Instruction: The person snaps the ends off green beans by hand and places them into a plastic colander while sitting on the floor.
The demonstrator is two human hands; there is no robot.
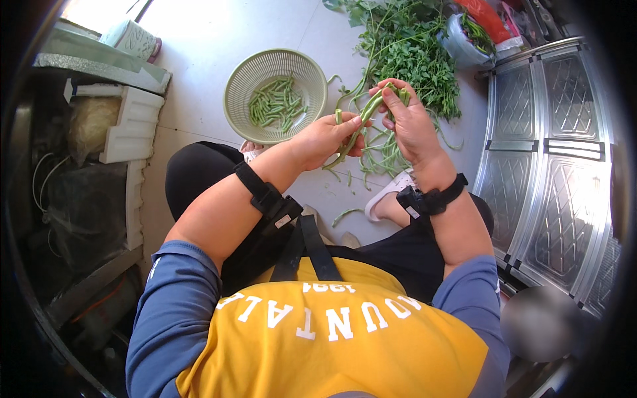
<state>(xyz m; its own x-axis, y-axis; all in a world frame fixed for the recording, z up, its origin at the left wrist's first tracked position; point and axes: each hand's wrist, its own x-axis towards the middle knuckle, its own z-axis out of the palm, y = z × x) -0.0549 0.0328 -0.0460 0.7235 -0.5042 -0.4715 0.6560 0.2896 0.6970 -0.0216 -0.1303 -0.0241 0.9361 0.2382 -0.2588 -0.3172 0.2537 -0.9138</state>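
Between my hands stretch a few long green beans (369,110). My left hand (326,137) grips their lower part, and a cut or snapped end stands up beside its thumb. Around their upper part my right hand (405,112) is closed, with short bean ends showing between thumb and fingers. Left of the hands, a pale green slotted plastic basket (236,117) holds many short bean pieces (273,102). Loose long beans (383,151) lie on the floor below my right hand, partly hidden by it.
A heap of leafy greens (413,54) lies beyond my right hand, beside a plastic bag (460,45) of vegetables. Silver embossed cabinet doors (557,124) flank the right. On the left are a white foam box (132,124) and a ledge (104,64). One stray bean (347,214) lies near my shoe (390,191).
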